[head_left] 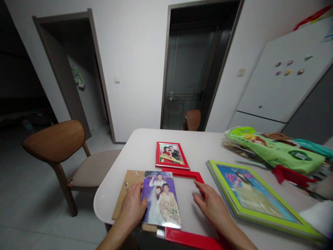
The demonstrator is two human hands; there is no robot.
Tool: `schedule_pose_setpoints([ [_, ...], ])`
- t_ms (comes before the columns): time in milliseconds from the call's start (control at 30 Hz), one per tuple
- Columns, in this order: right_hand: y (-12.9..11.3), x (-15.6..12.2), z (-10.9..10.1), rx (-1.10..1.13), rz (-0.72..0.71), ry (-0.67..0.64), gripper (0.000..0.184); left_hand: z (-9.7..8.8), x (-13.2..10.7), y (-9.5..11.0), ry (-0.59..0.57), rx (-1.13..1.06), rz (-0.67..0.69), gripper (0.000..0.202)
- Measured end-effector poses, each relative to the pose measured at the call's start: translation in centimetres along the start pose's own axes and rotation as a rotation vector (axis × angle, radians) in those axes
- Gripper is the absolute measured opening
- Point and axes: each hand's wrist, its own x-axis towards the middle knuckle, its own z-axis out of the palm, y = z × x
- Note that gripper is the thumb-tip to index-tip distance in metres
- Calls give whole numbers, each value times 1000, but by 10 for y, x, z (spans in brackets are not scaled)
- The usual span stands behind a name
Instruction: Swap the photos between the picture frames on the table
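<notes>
A glossy wedding photo (pixel 161 199) lies near the table's front edge, partly over a brown backing board (pixel 125 194) and an empty red frame (pixel 192 239). My left hand (pixel 132 208) rests flat on the photo's left edge and the board, fingers stretched out. My right hand (pixel 212 205) lies inside the red frame on its right side, fingers apart, touching the frame's upper right corner. Neither hand holds anything.
A small red framed photo (pixel 171 155) lies further back. A large green framed picture (pixel 257 198) sits at the right, with green plastic bags (pixel 275 151) behind it. A wooden chair (pixel 65 156) stands at the left of the white table (pixel 205 146).
</notes>
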Motion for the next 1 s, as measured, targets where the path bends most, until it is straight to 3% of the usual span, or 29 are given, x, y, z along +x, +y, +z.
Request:
schedule_pose_setpoints([
  [200, -28, -1, 29, 614, 224, -195, 51, 2, -12, 11, 12, 37, 87, 45],
  [333, -40, 3, 38, 891, 360, -323, 59, 12, -28, 20, -73, -38, 199, 55],
  [467, -67, 6, 19, 1200, 360, -443, 32, 21, -35, 32, -182, -84, 327, 68],
  [533, -84, 5, 3, 1309, 325, -413, 28, 20, -31, 40, -124, -132, 400, 62],
  [600, -95, 3, -11, 1375, 275, -358, 33, 14, -26, 50, 9, -234, 444, 54],
  [700, -97, -3, -16, 1343, 354, -257, 43, 6, -23, 71, 220, -472, 361, 41],
  [767, -88, -7, -10, 1317, 483, -237, 43, 6, -24, 86, 254, -696, 232, 35],
  [867, -65, -9, -4, 1371, 530, -181, 39, 17, -27, 98, 115, -1036, 55, 36],
  [1000, -27, -4, -18, 1281, 532, -111, 44, 33, -24, 81, -5, -1181, -101, 56],
])
